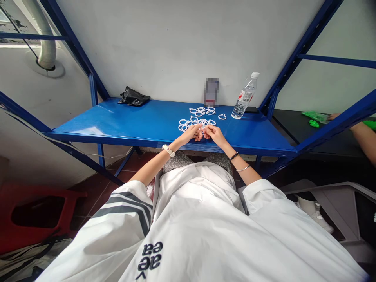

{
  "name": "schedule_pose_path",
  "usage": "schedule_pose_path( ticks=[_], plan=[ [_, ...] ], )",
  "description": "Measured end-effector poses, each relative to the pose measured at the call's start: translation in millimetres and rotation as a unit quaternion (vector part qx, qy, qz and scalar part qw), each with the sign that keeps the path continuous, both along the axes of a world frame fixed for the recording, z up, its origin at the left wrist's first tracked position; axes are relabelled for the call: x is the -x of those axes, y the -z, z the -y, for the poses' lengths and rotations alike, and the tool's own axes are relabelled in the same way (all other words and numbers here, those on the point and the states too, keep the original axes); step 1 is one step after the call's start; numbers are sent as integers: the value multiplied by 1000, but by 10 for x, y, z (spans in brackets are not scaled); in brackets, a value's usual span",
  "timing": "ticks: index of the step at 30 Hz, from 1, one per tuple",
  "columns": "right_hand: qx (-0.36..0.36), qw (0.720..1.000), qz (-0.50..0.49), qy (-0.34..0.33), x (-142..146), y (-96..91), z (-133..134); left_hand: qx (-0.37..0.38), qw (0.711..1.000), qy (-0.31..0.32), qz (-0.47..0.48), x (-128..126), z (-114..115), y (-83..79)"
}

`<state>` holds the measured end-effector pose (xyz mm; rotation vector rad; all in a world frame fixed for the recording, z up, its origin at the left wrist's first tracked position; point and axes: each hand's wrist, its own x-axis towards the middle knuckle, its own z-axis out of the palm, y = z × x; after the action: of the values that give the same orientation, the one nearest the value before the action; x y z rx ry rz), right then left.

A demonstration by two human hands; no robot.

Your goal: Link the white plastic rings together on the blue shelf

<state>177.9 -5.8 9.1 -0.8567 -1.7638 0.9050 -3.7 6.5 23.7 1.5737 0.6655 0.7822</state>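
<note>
My left hand (192,134) and my right hand (214,134) meet over the front edge of the blue table (158,117). Both have their fingers pinched together around something small and whitish, perhaps one of the rings; its shape is mostly hidden by the fingertips. Just beyond them lies a heap of white plastic rings (183,122), several of them overlapping. A second cluster of rings (200,110) sits farther back, and a single ring (222,116) lies apart to the right.
A clear water bottle (243,100) stands at the back right beside a flat black object (252,110). A blurred upright object (211,92) leans by the wall. Back left lies a black plastic bag (133,97). Blue frame posts flank the table; another person's arm (364,139) shows at right.
</note>
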Motion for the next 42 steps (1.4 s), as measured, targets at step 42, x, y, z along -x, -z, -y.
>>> schedule_pose_path(
  ticks=[42],
  plan=[
    [42,998,-42,5,5,63,-66,-6,1000,2,17,-1,-12,26]
  ],
)
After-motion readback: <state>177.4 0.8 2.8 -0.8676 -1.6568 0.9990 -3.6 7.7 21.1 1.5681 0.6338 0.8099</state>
